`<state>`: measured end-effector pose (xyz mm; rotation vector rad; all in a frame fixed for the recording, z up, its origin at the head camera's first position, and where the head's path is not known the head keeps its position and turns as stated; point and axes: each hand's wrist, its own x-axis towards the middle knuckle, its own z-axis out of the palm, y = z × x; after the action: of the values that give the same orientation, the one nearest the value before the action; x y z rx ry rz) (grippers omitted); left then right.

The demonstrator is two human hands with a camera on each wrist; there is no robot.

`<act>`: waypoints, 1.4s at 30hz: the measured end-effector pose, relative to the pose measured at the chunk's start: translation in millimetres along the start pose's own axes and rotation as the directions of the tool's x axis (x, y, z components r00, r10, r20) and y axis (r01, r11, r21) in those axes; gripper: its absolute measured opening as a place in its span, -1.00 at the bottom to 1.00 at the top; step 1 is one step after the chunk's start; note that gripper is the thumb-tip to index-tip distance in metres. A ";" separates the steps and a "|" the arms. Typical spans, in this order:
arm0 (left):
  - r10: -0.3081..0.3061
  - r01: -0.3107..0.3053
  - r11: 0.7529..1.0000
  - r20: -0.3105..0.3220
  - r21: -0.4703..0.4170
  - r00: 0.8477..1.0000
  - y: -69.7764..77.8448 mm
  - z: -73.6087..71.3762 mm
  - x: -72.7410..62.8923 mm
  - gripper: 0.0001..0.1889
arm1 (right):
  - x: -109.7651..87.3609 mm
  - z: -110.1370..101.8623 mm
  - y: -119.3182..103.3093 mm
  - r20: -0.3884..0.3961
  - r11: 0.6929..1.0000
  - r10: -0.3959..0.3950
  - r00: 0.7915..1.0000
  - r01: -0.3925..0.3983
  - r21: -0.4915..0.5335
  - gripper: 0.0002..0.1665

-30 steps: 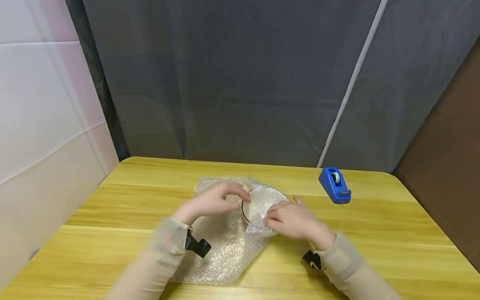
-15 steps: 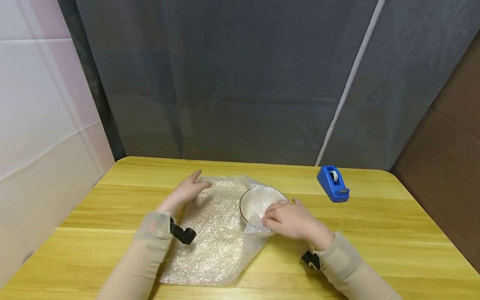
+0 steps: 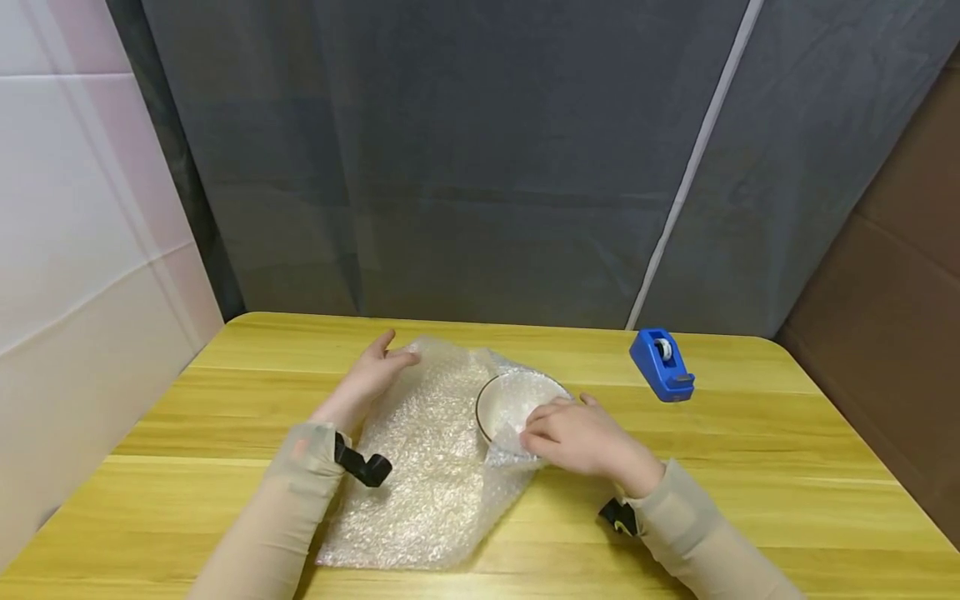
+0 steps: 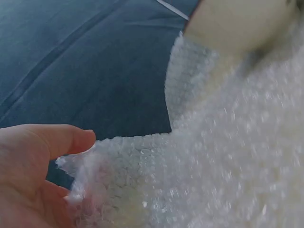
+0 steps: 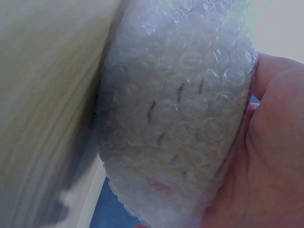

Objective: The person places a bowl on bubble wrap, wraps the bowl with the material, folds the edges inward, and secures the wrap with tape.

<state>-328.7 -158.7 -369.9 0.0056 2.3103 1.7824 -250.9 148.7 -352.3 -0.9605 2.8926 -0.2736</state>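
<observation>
A white bowl [image 3: 491, 410] with a dark rim stands on the right part of a bubble wrap sheet [image 3: 420, 467]. Some of the wrap is folded over its right side and into it. My right hand [image 3: 577, 437] grips the wrapped rim on the near right, fingers curled inside over the film. Up close in the right wrist view, bubble wrap [image 5: 175, 95] covers the bowl's outer wall, which shows dark marks. My left hand [image 3: 367, 375] holds the sheet's far left corner; in the left wrist view the corner [image 4: 114, 175] lies between thumb and fingers, slightly raised.
A blue tape dispenser [image 3: 662, 365] with a roll of tape stands at the back right of the wooden table [image 3: 765, 467]. Behind the table hangs a dark grey curtain [image 3: 450, 167]. A white panel is on the left and a brown one on the right.
My left hand has moved from beside the bowl to the sheet's far left corner, taken hold of it and lifted it a little. My right hand stays at the bowl's rim.
</observation>
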 end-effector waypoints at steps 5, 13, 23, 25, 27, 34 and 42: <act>0.023 -0.022 1.000 0.030 -0.017 0.999 2.5 1.5 -1.8 -0.16 | 1.0 0.5 0.9 0.000 1.000 -0.005 1.000 0.005 -0.002 -0.58; 0.021 -0.022 0.999 0.042 0.031 0.999 7.1 5.8 -5.7 -0.56 | 1.3 2.7 1.3 -0.009 1.000 -0.010 1.000 0.010 -0.007 -0.59; 0.165 -0.148 0.973 0.083 -0.174 0.983 29.7 18.7 -16.0 -0.63 | 0.2 2.5 1.6 -0.015 1.000 -0.010 1.000 0.010 -0.002 -0.60; 0.193 -0.162 0.957 0.110 -0.239 0.975 34.8 25.0 -20.4 -0.67 | -0.3 2.4 1.5 -0.016 1.000 -0.008 1.000 0.008 -0.003 -0.60; 0.222 -0.174 0.940 0.140 -0.293 0.965 39.5 32.5 -25.3 -0.74 | -0.6 2.3 1.2 -0.016 1.000 -0.006 1.000 0.006 -0.003 -0.61; 0.340 -0.274 0.932 0.303 -0.238 0.890 46.6 66.3 -42.7 -0.76 | 0.7 2.7 -3.2 -0.019 1.000 0.002 1.000 -0.002 -0.004 -0.61; 0.401 -0.597 0.729 0.499 0.335 0.769 35.2 102.4 -52.7 -0.72 | 6.1 6.5 -7.8 -0.042 1.000 0.000 0.999 0.000 -0.008 -0.62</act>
<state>-263.8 -59.0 -351.5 1.0899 2.4961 1.1535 -250.4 138.0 -357.3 -0.9676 2.9341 -0.2856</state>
